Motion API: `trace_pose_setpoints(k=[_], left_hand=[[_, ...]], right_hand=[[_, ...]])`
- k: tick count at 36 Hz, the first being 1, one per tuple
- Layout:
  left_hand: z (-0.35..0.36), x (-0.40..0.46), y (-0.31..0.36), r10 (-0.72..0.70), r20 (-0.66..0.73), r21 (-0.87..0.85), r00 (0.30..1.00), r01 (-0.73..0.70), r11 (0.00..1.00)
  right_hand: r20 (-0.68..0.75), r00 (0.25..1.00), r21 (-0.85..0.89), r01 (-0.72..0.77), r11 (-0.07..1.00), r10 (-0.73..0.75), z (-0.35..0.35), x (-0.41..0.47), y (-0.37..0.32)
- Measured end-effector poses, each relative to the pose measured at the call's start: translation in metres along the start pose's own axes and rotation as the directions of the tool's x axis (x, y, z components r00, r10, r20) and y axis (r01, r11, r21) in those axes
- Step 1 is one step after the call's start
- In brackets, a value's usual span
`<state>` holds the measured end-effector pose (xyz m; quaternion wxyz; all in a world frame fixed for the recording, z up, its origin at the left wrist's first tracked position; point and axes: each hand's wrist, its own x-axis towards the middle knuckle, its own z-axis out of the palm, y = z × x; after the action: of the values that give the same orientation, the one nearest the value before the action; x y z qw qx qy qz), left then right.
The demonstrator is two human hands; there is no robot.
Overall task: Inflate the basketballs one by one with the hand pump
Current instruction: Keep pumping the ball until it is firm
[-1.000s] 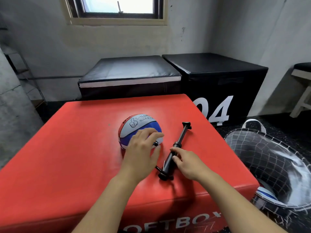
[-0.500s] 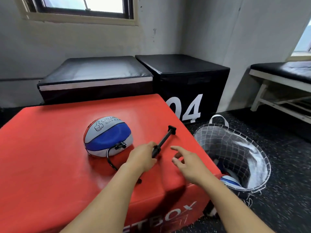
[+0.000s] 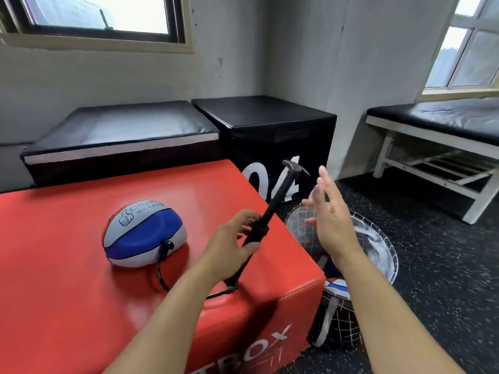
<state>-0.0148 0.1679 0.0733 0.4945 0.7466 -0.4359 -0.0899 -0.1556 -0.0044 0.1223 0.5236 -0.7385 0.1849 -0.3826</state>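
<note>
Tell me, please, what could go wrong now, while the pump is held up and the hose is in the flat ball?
1. The left hand alone grips the tilted hand pump; the right hand is open, off the T-handle, so the pump may wobble.
2. The short hose could tug the needle out of the basketball.
3. The pump's foot stands near the red box edge and might slip off.

The basketball [image 3: 143,233] has grey-white, blue and red panels, with a blue thumbs-up drawing and blue lettering on its grey top panel. The pump [image 3: 266,222] and its hose [image 3: 159,268] are black. The box [image 3: 81,265] under them is red, with white letters on its front face. Beside its right edge, the basket [image 3: 378,238] is white mesh on a dark frame, holding a red, white and blue ball [image 3: 336,286].
</note>
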Motion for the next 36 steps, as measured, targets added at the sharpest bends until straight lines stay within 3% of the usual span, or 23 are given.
trace_pose_setpoints(k=[5,8,11,16,22,36], left_hand=[[0.015,-0.016,0.018,0.041,0.05,-0.033,0.998,-0.039,0.999],[0.022,-0.021,0.021,0.058,0.0,-0.065,0.998,-0.057,0.996],[0.026,-0.028,0.024,0.053,-0.042,-0.119,0.998,-0.058,0.991],[0.029,-0.037,0.029,0.036,-0.07,-0.177,0.997,-0.048,0.983],[0.024,-0.034,0.026,-0.001,-0.139,-0.262,0.99,-0.036,0.964],[0.019,-0.005,0.011,-0.02,-0.119,-0.305,0.993,-0.018,0.952]], right_hand=[[-0.037,0.985,0.103,0.171,0.98,-0.168,-0.014,-0.014,-0.034],[-0.005,0.976,0.004,0.218,0.976,-0.218,-0.016,-0.024,-0.045],[-0.106,0.963,-0.069,0.242,0.968,-0.248,-0.014,-0.038,-0.048],[-0.256,0.935,0.024,0.26,0.965,-0.245,-0.014,-0.057,-0.046],[-0.149,0.927,-0.188,0.316,0.93,-0.345,-0.008,-0.053,-0.047],[0.108,0.961,-0.264,0.273,0.925,-0.253,0.026,-0.027,0.002]])
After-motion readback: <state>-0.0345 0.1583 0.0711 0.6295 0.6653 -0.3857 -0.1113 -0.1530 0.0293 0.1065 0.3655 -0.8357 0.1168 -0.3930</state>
